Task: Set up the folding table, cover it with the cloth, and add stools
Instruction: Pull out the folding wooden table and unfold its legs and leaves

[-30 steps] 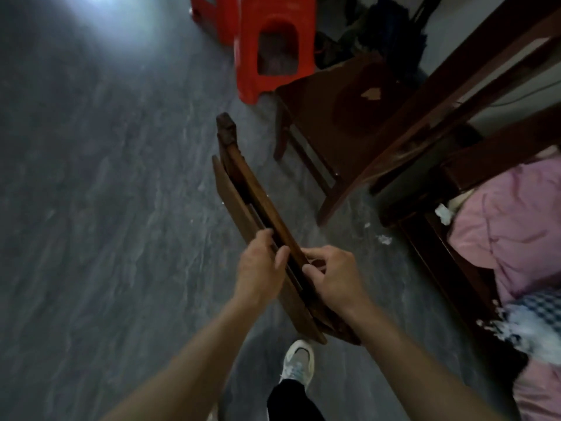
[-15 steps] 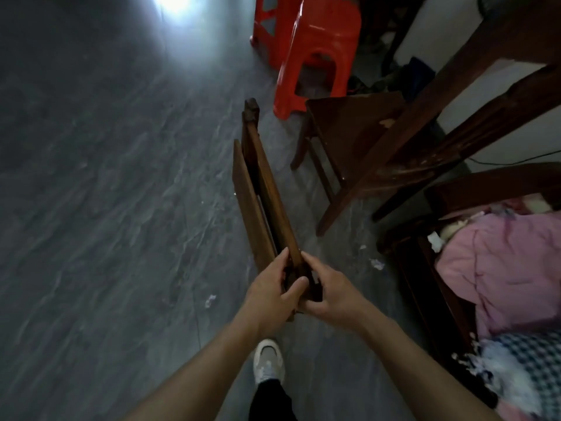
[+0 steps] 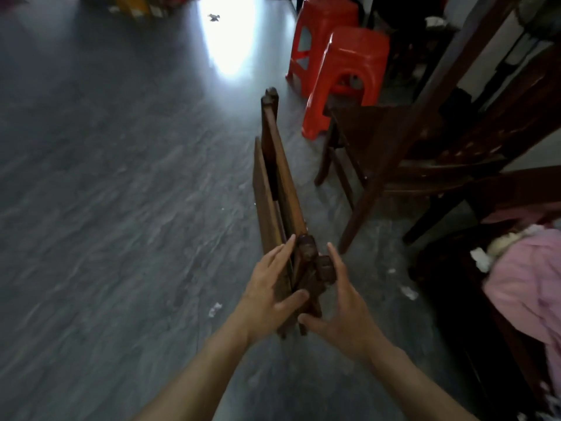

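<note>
Grey, streaked floor (image 3: 121, 208). Carries a wooden chair (image 3: 379, 141); just beyond the chair, a red stool (image 3: 349, 74), then a second red stool (image 3: 321, 34) behind. White paper scraps (image 3: 408, 292) near the chair, one well to its left.

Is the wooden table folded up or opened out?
Folded up. The folding table stands on edge, its boards flat against each other, between the left hand and right hand.
</note>
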`<state>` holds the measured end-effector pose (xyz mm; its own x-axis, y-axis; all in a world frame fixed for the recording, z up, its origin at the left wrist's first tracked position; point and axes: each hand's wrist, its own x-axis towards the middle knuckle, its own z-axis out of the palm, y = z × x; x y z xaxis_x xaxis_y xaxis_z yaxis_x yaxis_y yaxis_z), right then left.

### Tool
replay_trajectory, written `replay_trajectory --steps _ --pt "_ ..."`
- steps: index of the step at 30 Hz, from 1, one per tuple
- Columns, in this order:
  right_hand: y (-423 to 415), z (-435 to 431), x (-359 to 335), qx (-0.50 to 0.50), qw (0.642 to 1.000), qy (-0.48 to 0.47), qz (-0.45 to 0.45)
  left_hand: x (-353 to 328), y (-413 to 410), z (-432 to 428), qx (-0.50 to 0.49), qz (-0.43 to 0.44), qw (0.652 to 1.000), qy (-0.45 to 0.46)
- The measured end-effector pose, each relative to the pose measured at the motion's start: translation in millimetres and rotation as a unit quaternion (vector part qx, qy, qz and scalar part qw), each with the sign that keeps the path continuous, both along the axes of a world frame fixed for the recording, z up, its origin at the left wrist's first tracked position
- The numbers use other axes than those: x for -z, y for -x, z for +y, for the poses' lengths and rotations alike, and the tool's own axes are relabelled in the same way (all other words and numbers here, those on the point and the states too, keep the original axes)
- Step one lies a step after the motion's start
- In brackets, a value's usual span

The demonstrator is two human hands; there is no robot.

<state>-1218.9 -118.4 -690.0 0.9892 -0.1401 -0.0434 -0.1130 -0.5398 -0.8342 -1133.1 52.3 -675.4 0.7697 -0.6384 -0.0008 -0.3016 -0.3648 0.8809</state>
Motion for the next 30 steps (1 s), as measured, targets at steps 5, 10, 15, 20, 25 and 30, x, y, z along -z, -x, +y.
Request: replay_trajectory --steps 5,10,15,20,25,30 --pt "-2.9 -3.6 55.4 -0.032 0.996 0.06 -0.063 35.8 -1.5 -2.2 -0.015 -0.082 0.996 0.029" --pt "-18.9 -9.4 88.2 -0.029 0.987 0.041 -0.151 69.6 6.2 -11.6 -0.075 -0.139 0.986 0.058" --pt "-26.7 0.7 107.9 -0.02 0.978 -0.011 -0.208 88.0 20.4 -24.7 -0.132 -0.136 0.978 0.085" --pt "-26.9 8.0 111.2 -0.029 0.977 -0.019 -0.212 91.4 38.9 -24.8 -0.158 -0.183 0.967 0.079" --pt "-22.8 15.1 108.1 -0.021 0.976 -0.01 -0.216 92.0 40.8 -20.2 -0.159 -0.167 0.971 0.069" --pt "-11.5 5.7 111.5 -0.057 0.975 0.029 -0.213 107.4 48.5 -10.5 -0.105 -0.158 0.977 0.099"
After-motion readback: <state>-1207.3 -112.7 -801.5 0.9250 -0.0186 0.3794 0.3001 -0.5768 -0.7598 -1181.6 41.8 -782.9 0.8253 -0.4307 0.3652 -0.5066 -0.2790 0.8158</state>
